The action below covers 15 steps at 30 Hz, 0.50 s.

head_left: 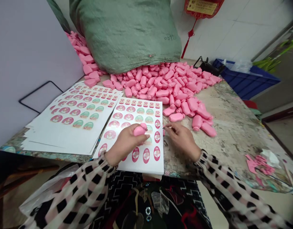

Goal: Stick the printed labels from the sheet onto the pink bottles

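Note:
My left hand (pixel 124 143) is closed round a small pink plastic bottle (pixel 139 129), held just above a white sticker sheet (pixel 137 127) printed with pink and green oval labels. My right hand (pixel 181 137) rests at the sheet's right edge, thumb and forefinger pinched at a label's edge near the side column. A big heap of the same pink bottles (pixel 165 86) lies behind the sheet, spilling towards my right hand.
A stack of more sticker sheets (pixel 72 121) lies to the left. A green woven sack (pixel 127 31) leans at the back over the heap. A blue crate (pixel 246 79) stands at the right rear. Pink scraps (pixel 258 163) lie near the table's right edge.

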### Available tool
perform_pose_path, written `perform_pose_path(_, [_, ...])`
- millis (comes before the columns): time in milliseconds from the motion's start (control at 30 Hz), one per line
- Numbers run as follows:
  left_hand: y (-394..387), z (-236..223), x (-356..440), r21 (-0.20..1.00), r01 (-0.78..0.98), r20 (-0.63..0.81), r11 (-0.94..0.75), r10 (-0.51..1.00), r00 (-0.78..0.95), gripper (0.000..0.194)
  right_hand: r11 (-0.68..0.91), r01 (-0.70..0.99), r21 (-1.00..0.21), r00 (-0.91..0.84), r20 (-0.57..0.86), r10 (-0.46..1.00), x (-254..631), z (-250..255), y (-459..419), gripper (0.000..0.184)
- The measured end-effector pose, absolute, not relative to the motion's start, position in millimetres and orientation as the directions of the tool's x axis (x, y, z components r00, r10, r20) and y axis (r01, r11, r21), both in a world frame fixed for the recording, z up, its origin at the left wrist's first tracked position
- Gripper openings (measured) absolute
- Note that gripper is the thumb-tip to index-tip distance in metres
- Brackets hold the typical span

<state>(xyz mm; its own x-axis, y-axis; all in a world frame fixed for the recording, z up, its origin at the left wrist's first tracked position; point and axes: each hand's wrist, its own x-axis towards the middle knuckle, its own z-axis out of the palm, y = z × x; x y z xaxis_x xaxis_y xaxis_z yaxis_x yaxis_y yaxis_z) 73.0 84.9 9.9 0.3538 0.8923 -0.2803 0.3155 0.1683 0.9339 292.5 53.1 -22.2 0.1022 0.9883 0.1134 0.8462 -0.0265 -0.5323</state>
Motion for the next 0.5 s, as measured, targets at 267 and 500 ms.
perform_pose_path(267, [117,-4,108,0.442,0.734,0.002,-0.515,0.819,0.573,0.011,-0.034,0.959,-0.281,0.083,0.165,0.983,292,-25,93,0.019])
perform_pose_path(500, [116,-15,116,0.251,0.700,-0.033,-0.669,0.717,0.697,0.036,0.041,0.985,-0.166,-0.019,0.132,0.991,296,-23,99,0.020])
